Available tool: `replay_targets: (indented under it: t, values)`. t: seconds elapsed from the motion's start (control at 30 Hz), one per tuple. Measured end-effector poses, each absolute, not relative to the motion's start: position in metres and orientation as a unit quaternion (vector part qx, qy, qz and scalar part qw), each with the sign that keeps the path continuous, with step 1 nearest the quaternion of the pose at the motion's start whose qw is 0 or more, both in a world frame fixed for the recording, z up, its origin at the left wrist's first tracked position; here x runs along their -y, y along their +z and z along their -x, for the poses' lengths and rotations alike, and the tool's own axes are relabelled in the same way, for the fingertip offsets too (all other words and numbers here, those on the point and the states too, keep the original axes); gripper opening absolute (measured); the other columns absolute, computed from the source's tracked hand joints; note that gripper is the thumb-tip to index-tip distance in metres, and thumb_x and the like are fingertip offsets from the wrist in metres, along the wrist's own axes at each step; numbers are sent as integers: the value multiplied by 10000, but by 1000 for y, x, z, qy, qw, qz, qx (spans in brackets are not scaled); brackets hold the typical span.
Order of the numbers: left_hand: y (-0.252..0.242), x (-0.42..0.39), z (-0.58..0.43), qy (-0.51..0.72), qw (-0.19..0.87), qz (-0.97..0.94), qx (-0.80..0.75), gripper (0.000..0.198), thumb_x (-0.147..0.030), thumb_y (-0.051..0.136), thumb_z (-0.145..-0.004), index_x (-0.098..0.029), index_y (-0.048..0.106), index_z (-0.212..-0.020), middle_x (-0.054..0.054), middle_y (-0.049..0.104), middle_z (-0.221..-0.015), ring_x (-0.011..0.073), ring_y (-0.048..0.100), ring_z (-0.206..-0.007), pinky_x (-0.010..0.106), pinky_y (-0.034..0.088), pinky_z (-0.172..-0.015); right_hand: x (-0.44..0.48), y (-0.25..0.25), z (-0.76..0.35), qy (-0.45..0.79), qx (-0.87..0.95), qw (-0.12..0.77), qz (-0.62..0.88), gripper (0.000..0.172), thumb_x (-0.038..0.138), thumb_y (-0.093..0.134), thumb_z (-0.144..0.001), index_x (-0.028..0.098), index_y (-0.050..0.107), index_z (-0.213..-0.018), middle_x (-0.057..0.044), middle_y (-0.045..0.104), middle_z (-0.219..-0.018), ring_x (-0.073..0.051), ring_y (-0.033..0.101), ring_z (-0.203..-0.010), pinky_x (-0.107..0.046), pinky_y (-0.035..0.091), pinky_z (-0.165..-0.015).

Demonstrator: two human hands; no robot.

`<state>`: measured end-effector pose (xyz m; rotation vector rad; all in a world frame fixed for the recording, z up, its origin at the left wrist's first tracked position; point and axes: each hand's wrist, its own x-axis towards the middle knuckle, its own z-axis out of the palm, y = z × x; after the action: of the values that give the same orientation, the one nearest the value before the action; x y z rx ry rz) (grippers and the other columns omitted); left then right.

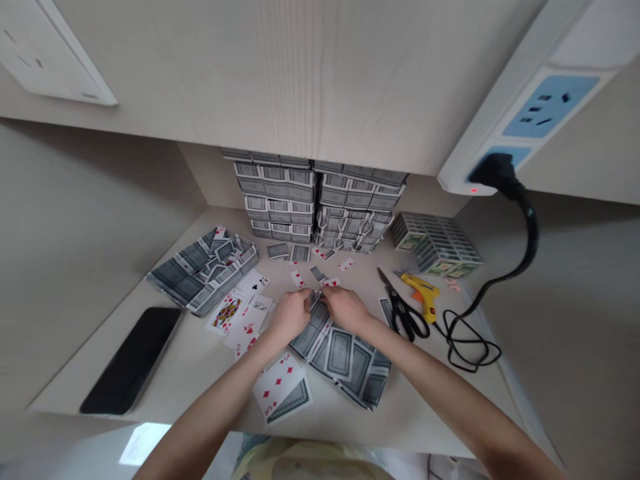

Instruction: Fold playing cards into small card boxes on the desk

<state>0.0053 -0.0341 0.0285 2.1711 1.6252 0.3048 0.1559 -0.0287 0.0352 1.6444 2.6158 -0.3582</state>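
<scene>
My left hand (290,316) and my right hand (345,309) meet at the middle of the desk, fingers curled and pinching the far edge of a flat sheet of joined playing cards (343,360), backs up, that lies under my wrists. Small folded card pieces (320,273) lie just beyond my fingertips. Loose face-up cards (245,313) are spread to the left of my left hand, and two more cards (283,390) lie near my left forearm.
A tray built of cards (203,270) sits at the left, a black phone (133,360) nearer the edge. Stacked card blocks (315,200) stand at the back. Scissors (403,310), a yellow glue gun (423,293), its black cable (470,340) and a card box (435,243) lie at the right.
</scene>
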Motion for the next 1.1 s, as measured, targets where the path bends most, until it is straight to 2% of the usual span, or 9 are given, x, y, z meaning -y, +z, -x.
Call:
replay_targets:
  t: [0.27,0.4,0.6,0.93,1.1]
  values:
    - [35,41,-13,38,189,-816,-545,307,-72,340,-788,-156,527,-1017,127,642,-905,210,610,-844,287,430,-709,28,36,-155,-130,-833,27,-537,251,194,343,-871,140,506,-1053,-120,622,-1011,-191,564,-962,-264,386,-778]
    - [33,38,-7,61,195,-827,-524,237,-151,335,-834,-179,532,-963,93,648,-907,197,611,-855,267,428,-694,31,41,-153,-109,-828,39,-548,316,269,260,-904,157,535,-1013,-118,643,-960,-204,591,-911,-284,408,-738]
    - [32,38,-5,47,187,-798,-571,256,-208,306,-865,-193,536,-976,93,656,-888,197,620,-813,268,420,-668,33,43,-149,-82,-820,47,-565,371,307,226,-908,178,570,-963,-111,664,-915,-211,617,-855,-291,421,-701]
    - [36,43,-7,20,181,-786,-590,263,-203,318,-860,-185,535,-1008,110,656,-878,205,623,-805,279,429,-666,31,44,-148,-97,-788,58,-605,386,335,231,-907,176,580,-952,-116,660,-925,-205,616,-860,-281,415,-698]
    - [38,42,-7,37,181,-794,-580,255,-181,334,-846,-198,552,-978,89,661,-873,194,624,-814,259,428,-668,29,44,-152,-119,-809,50,-573,315,294,291,-892,170,565,-983,-114,653,-967,-197,600,-908,-270,407,-731]
